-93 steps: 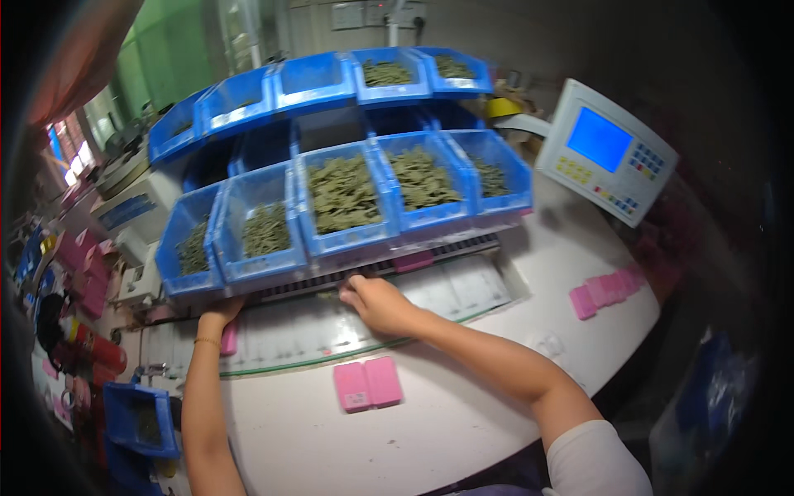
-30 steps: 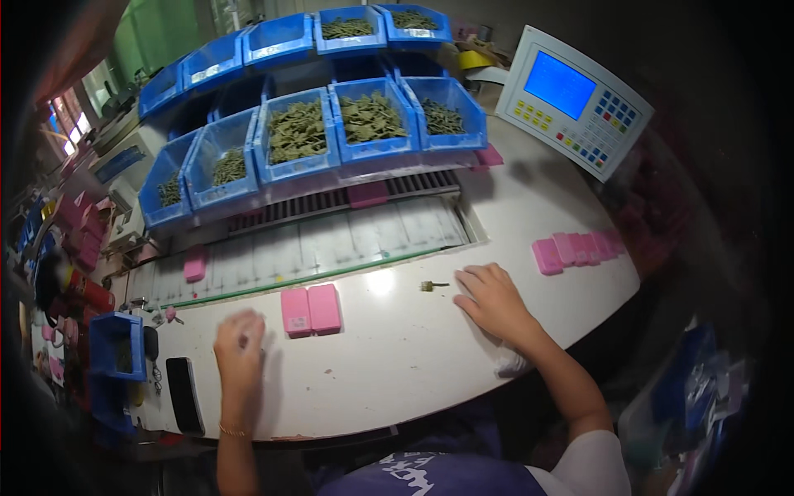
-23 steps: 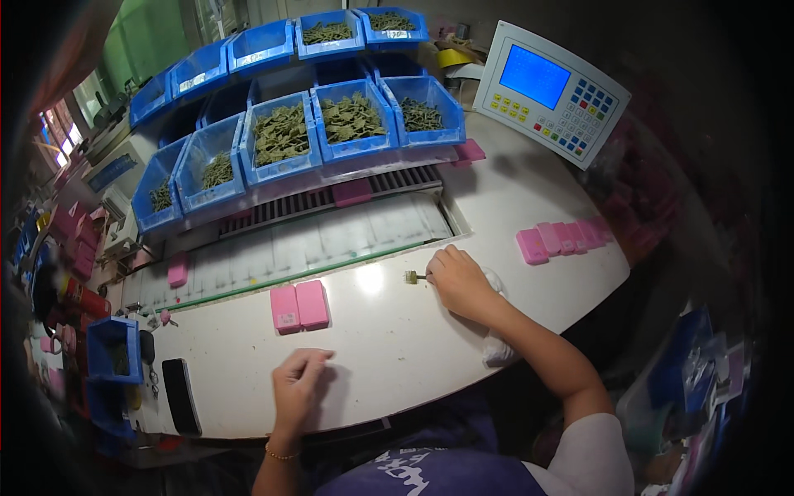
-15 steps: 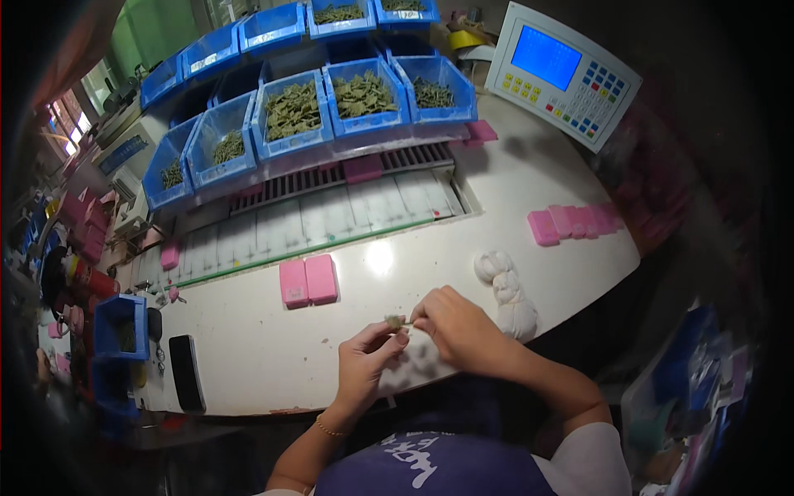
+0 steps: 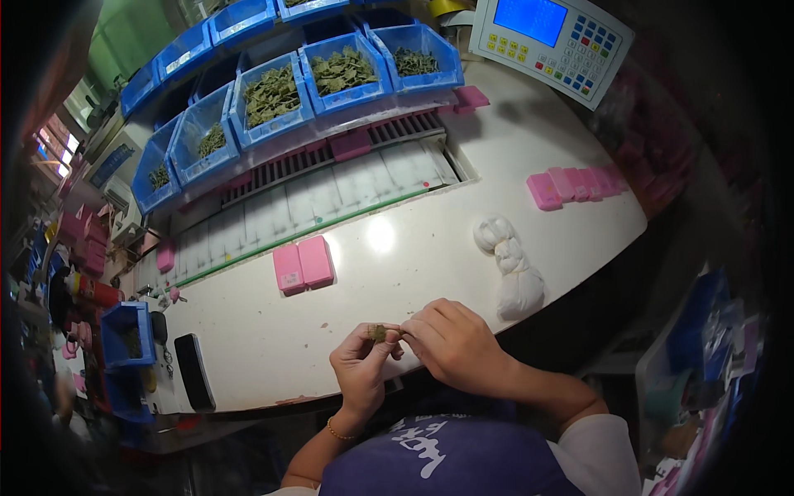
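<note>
My left hand [image 5: 359, 369] pinches a small olive-green clump of dried plant matter [image 5: 379, 333] between thumb and fingers, above the table's near edge. Close against it, the fingertips of my right hand [image 5: 459, 347] are pressed together at a thin reddish-brown strand or stem beside the clump. Whether that strand belongs to the clump I cannot tell. A knotted bundle of white cloth or yarn [image 5: 506, 260] lies on the white table [image 5: 397, 273], right of and beyond my right hand. Two pink boxes [image 5: 303, 264] rest side by side, farther off to the left.
Blue bins [image 5: 269, 99] of dried green pieces stand in tiers along the back, above a glass-like strip with a green edge [image 5: 306, 219]. A keypad console [image 5: 554, 45] is at back right, pink boxes [image 5: 571, 186] below it. A phone [image 5: 194, 372] lies at the left.
Both hands have come slightly left, keeping close together, and the clump has moved left and down in the picture with them. The whole view has tilted and shifted a little.
</note>
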Available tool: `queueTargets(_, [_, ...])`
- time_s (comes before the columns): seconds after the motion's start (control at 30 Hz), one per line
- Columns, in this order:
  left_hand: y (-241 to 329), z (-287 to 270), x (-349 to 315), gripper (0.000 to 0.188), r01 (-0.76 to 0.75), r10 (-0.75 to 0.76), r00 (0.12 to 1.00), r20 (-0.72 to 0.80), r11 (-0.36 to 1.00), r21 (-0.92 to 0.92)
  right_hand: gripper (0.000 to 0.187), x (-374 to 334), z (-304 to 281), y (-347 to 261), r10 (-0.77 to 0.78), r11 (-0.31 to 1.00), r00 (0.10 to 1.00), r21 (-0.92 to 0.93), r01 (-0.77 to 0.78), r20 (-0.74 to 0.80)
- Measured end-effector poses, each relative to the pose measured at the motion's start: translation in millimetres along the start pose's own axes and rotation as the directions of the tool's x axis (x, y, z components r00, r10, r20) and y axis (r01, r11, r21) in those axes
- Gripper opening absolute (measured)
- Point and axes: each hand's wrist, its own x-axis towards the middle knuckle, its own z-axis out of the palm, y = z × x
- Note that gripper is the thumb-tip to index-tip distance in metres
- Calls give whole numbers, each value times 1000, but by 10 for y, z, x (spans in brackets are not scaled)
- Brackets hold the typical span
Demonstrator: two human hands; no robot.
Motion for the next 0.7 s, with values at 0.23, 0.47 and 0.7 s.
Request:
queueTargets(0.23, [28,-79,-39,5,-56,39,995,96,983,174,16,-49,17,-11,312,709,919,585,-394,242])
queueTargets(0.47, [-4,-48,-45,2,-352,302,934,189,867,353,29,-95,113,132,188,-433,524,549,-715,831])
queueTargets(0.7, [49,-137,-109,4,-583,432,812,394,640,500,29,-309,226,121,-131,-726,458,229,-648,879])
